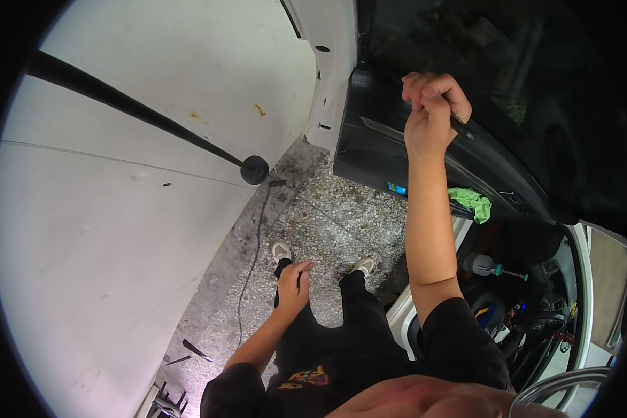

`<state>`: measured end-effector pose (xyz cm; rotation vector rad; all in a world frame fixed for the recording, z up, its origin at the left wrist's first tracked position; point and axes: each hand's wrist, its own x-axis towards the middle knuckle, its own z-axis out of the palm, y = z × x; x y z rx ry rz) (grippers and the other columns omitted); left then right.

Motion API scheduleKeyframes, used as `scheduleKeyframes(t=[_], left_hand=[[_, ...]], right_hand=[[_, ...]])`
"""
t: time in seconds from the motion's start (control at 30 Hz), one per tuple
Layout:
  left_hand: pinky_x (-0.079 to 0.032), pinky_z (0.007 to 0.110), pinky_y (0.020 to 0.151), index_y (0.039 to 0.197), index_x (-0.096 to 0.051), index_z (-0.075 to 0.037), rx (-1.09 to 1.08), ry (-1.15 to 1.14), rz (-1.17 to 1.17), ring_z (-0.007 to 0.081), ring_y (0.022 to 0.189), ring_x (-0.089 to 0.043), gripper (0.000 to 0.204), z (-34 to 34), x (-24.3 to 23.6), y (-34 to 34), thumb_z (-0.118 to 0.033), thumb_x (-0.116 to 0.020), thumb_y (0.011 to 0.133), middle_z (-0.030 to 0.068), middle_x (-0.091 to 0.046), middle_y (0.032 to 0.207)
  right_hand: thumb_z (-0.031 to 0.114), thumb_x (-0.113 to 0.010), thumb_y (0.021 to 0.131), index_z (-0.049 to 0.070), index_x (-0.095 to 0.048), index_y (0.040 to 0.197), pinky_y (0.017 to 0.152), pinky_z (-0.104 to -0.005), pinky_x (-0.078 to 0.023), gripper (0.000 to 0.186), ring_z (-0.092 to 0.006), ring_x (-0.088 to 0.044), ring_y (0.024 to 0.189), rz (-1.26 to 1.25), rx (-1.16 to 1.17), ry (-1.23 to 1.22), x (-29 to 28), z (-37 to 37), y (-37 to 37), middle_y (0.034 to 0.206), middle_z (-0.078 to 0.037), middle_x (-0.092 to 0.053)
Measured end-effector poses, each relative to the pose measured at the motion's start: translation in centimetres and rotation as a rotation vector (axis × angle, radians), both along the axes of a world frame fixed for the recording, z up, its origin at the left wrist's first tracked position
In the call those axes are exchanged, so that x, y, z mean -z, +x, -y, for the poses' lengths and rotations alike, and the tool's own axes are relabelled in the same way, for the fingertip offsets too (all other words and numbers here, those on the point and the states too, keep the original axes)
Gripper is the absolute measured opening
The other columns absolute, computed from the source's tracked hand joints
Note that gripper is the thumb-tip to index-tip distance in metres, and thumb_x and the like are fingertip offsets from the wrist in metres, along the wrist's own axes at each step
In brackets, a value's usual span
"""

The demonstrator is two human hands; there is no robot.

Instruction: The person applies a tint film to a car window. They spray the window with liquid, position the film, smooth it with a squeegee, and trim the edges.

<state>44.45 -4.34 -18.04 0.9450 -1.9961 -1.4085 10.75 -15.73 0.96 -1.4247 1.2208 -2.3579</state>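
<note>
My right hand (437,111) is raised at the open car door, fingers curled tightly round a thin tool with a dark handle (462,129). The handle's end sticks out below the fist; whatever lies at its other end is hidden by my fingers. The fist is over the lower part of the dark window glass (494,49), just above the black door panel (376,104). Low in front of my thigh, my left hand (294,287) has its fingers bent together. A dark sliver shows between thumb and fingers, too small to name.
A green cloth (472,202) hangs from the door pocket. Inside the car are a spray bottle (482,265) and a steering wheel (540,320). To the left stands a white panel (118,230) with a black pole (153,115) across it. A dark cable (258,240) crosses the speckled floor (334,216).
</note>
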Motion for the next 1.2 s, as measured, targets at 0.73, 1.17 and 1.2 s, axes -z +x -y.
scheduleKeyframes(t=[0.73,1.17,1.2], left_hand=[[-0.047,0.038,0.077,0.100,-0.062,-0.006,0.176,-0.272,0.065,0.0298,0.085,-0.061,0.017,-1.9,-7.8,-4.5,-0.014,-0.056,0.086,0.0104,-0.065,0.092],[-0.043,0.038,0.087,0.111,-0.057,-0.004,0.519,-0.213,0.437,0.0289,0.101,-0.057,0.029,-4.5,-7.0,-3.7,-0.022,-0.054,0.089,0.0144,-0.061,0.105],[-0.043,0.037,0.087,0.112,-0.057,-0.003,0.556,-0.045,0.502,0.0262,0.100,-0.057,0.031,-4.7,-3.0,-2.4,-0.024,-0.054,0.090,0.0136,-0.062,0.106]], right_hand=[[0.007,-0.048,0.080,0.004,-0.042,0.063,0.074,-0.0374,-0.046,0.018,-0.0157,-0.046,0.057,-0.180,0.207,0.103,1.4,-20.4,-12.8,0.057,-0.003,-0.045],[0.005,-0.056,0.067,0.004,-0.056,0.072,0.072,-0.0323,-0.051,0.006,-0.0235,-0.062,0.069,-0.485,0.555,0.414,-5.3,-38.1,-6.2,0.069,-0.009,-0.060],[0.006,-0.057,0.065,0.006,-0.057,0.077,0.065,-0.0319,-0.049,0.012,-0.0238,-0.061,0.069,-0.372,0.463,0.530,-3.2,-40.5,-4.0,0.072,-0.007,-0.059]])
